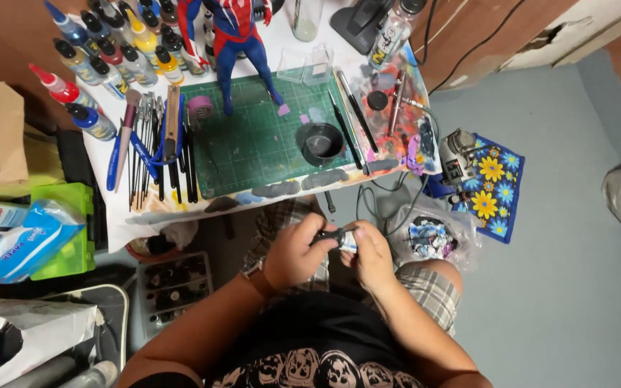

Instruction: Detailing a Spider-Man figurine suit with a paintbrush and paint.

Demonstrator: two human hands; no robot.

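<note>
Over my lap I hold a small paint bottle point(345, 239) with a black cap between both hands. My left hand point(295, 251) grips the black cap end. The labelled body of the bottle sits in my right hand point(371, 257). A watch is on my left wrist. Both hands are below the front edge of a low white table point(120, 215). On the table a green cutting mat point(253, 140) carries a red and blue action figure point(235, 43) and a black round cup point(322, 141).
Several paint bottles point(109, 50) stand at the table's far left, with brushes and tools point(154, 147) laid beside the mat. An airbrush point(399, 100) lies at right. A small compressor point(458, 154) on a flowered cloth and a plastic bag point(433, 237) sit on the floor.
</note>
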